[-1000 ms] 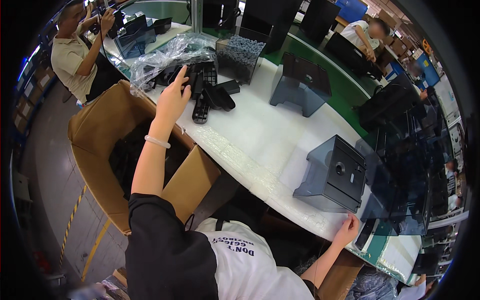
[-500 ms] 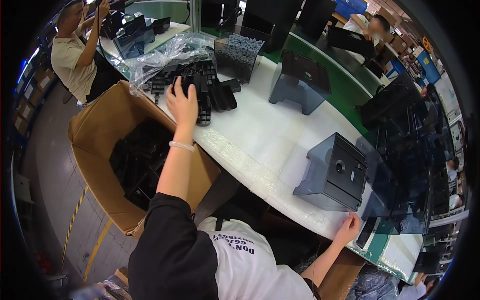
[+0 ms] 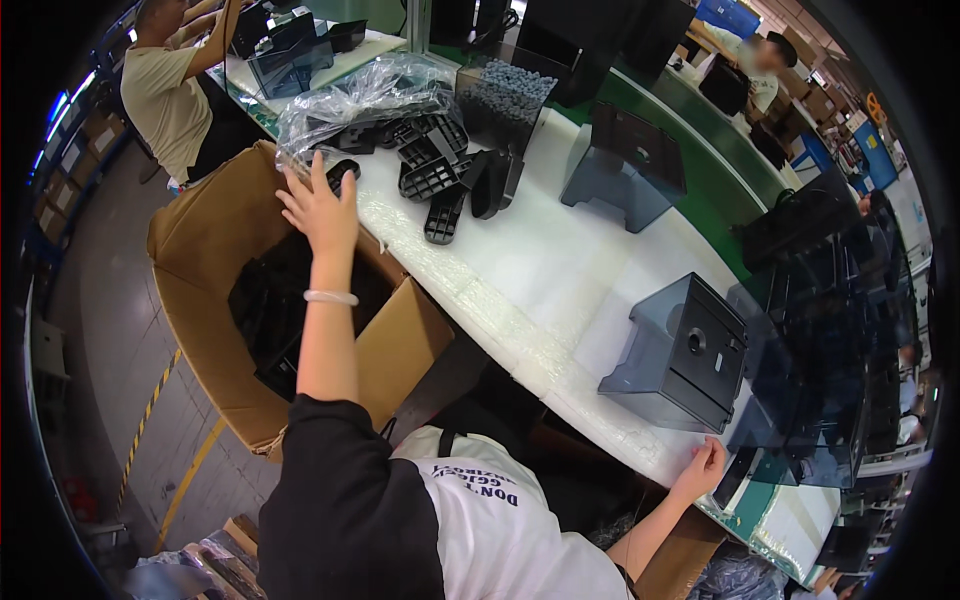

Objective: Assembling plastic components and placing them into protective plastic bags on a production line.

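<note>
My left hand (image 3: 322, 212) is over the bench edge beside the carton, fingers spread, with nothing in it. Just past its fingertips lies a small black plastic piece (image 3: 343, 172). To its right is a loose heap of black ribbed plastic parts (image 3: 432, 172), partly under a clear plastic bag (image 3: 372, 92). My right hand (image 3: 702, 470) rests by the bench's near edge, fingers curled together; whatever they may hold is too small to make out. Close to it stands a smoky translucent bin with a black lid (image 3: 680, 350).
An open cardboard carton (image 3: 205, 330) with black parts inside stands against the bench (image 3: 520, 270). A second lidded bin (image 3: 630, 165) and a clear bin of grey-blue pellets (image 3: 507, 95) sit farther back. Dark translucent bins (image 3: 810, 370) crowd the right. Co-workers (image 3: 165, 85) are beyond.
My left hand has come off the heap of black parts and moved left toward the carton, its fingers spreading. The right hand stays by the near edge. The whole view has shifted slightly.
</note>
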The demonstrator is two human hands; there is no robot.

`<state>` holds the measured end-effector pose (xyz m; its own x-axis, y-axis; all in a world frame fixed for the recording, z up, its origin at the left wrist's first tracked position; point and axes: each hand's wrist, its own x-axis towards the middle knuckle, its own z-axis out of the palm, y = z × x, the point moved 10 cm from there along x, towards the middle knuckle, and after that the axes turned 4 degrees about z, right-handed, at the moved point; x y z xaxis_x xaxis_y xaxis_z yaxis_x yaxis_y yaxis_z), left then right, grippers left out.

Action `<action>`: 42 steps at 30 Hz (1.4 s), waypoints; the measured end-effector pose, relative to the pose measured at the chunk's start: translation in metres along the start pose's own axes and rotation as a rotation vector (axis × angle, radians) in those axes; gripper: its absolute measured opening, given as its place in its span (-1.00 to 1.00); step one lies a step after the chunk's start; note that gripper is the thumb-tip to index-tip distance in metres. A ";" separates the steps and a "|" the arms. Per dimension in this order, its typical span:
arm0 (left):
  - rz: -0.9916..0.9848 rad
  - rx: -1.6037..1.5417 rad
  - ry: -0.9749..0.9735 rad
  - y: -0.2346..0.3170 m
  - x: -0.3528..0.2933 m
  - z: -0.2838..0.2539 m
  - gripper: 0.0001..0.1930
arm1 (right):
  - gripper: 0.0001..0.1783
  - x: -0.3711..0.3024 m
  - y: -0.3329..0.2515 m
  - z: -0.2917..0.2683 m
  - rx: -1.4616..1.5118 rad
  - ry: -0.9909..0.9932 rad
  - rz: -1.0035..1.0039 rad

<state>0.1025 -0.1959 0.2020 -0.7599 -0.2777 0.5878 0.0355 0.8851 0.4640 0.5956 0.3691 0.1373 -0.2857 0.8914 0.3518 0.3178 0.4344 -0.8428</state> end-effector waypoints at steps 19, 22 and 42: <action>0.353 -0.059 -0.115 -0.001 0.097 0.076 -0.42 | -0.87 -0.005 0.005 0.007 0.004 -0.005 0.052; 0.353 0.175 -0.345 0.009 0.106 0.095 -0.27 | -0.87 -0.007 0.007 0.006 -0.013 0.003 0.042; 0.534 -0.513 0.093 0.074 0.033 -0.010 -0.35 | -0.86 -0.009 0.009 0.010 0.032 0.012 0.023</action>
<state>0.0865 -0.1430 0.2626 -0.4977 0.0907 0.8626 0.6998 0.6296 0.3376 0.5922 0.3641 0.1222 -0.2675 0.9026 0.3372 0.2949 0.4099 -0.8632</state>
